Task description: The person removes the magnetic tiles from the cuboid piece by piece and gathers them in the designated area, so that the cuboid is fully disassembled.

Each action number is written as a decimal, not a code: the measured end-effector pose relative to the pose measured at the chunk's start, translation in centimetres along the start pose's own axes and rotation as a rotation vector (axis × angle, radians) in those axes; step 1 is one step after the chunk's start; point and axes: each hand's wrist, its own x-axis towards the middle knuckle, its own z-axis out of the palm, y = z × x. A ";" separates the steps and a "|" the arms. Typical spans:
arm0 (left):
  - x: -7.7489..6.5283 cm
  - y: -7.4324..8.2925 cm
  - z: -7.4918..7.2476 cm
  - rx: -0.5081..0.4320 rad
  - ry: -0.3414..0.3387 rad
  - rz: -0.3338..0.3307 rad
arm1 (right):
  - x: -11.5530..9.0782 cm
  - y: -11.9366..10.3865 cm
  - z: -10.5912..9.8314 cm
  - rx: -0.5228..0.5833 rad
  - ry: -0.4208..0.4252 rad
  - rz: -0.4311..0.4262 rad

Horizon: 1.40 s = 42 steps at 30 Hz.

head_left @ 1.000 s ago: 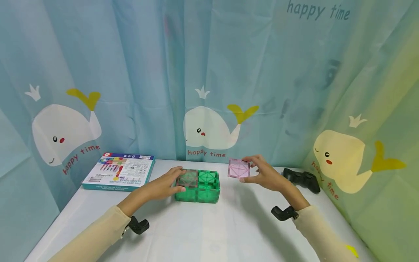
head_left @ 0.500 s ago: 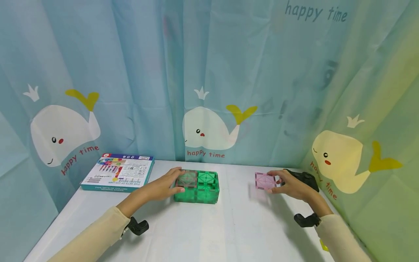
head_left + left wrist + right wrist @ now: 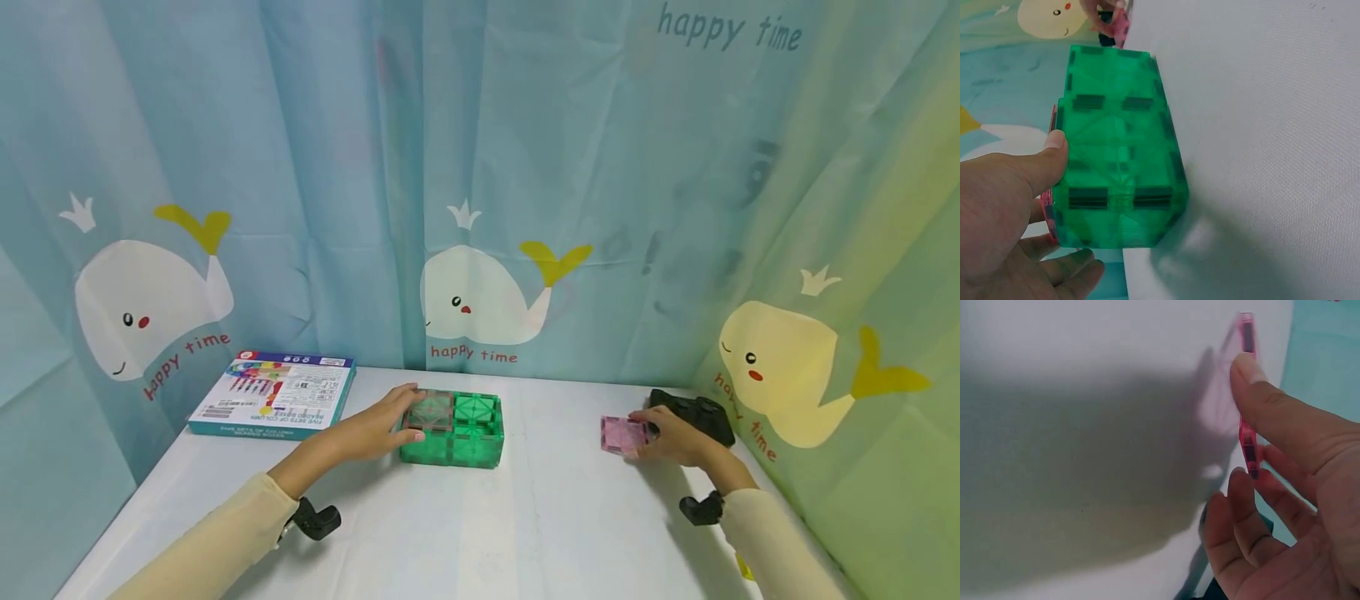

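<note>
A green see-through block (image 3: 452,450) built of magnetic tiles sits mid-table. Over the left half of its top lies a pink magnetic tile (image 3: 433,410). My left hand (image 3: 375,427) holds this tile at the block's left end, thumb at the front edge, fingers at the back; in the left wrist view the thumb (image 3: 1054,153) touches the block's top edge. To the right, my right hand (image 3: 671,437) pinches a second pink magnetic tile (image 3: 618,433) low over the table. That tile (image 3: 1248,440) appears edge-on in the right wrist view; whether it touches the table is unclear.
A flat boxed bead set (image 3: 273,396) lies at the back left. Behind my right hand is a black game controller (image 3: 693,412). A yellow piece (image 3: 744,567) shows partly beside the right sleeve. A whale-print curtain (image 3: 480,208) encloses the back and sides.
My right hand has carried its pink tile rightward, away from the green block, and lowered it toward the table by the controller. The left hand and the block have stayed in place.
</note>
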 end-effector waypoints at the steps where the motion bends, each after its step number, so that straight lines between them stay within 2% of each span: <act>1: 0.0 0.0 0.0 -0.001 0.000 -0.001 | 0.1 0.1 0.0 -0.014 0.001 -0.007; 9: -0.1 0.1 0.0 -0.010 0.001 -0.004 | 0.9 0.3 0.1 -0.080 -0.009 0.006; 15: -0.1 0.1 0.0 -0.001 0.001 -0.008 | 1.4 0.3 0.0 -0.138 -0.061 0.078; 20: -0.1 0.2 0.0 -0.001 0.007 -0.012 | 1.6 0.0 0.0 -0.155 -0.067 0.079; 24: -0.1 0.1 0.0 -0.001 0.000 -0.004 | 1.5 -1.1 -0.5 -0.173 -0.074 0.045; 27: -0.1 0.1 0.1 0.001 -0.004 -0.002 | 1.7 -2.7 -1.2 -0.186 -0.072 -0.007; 32: 0.0 0.0 0.2 0.010 -0.006 -0.005 | 2.2 -6.6 -1.5 -0.077 -0.082 -0.037; 42: 0.0 0.0 0.1 0.002 -0.012 -0.005 | 4.9 -14.6 1.8 0.014 -0.138 -0.117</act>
